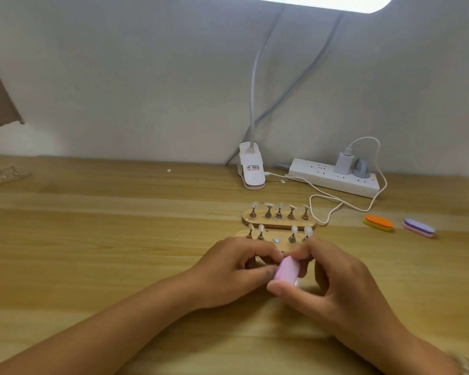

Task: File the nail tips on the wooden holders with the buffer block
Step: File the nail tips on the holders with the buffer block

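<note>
- the person's right hand (333, 280) has the pink buffer block (287, 270) pinched between the thumb at its near end and curled fingers over its far end, just in front of the near wooden holder (283, 243)
- the left hand (236, 269) is curled up too, fingertips bunched right at the block's left edge. It looks like it's pinching something small against the block, but fingers and block hide it, so can't tell what
- the near wooden holder has four nail tips (294, 229) standing on it, two each side of a bare middle slot (276, 240). Pretty fair guess the missing one is what's getting filed right now
- directly behind the near wooden holder sits the far wooden holder (260, 221), all five of its tips in place and neither hand on it
- progress-wise: the tips are way too small and blurry to say which are already filed. Best read is mid-job, one tip being worked, with the near row's other four and the whole back row either done or waiting
- well off to the right of the near wooden holder, an orange block (378, 222) and a purple block (418, 227) lie on the table (119, 239), neither in use
- further behind the near wooden holder, by the wall, are a lamp clip (251, 169) and a power strip (333, 178)
</note>
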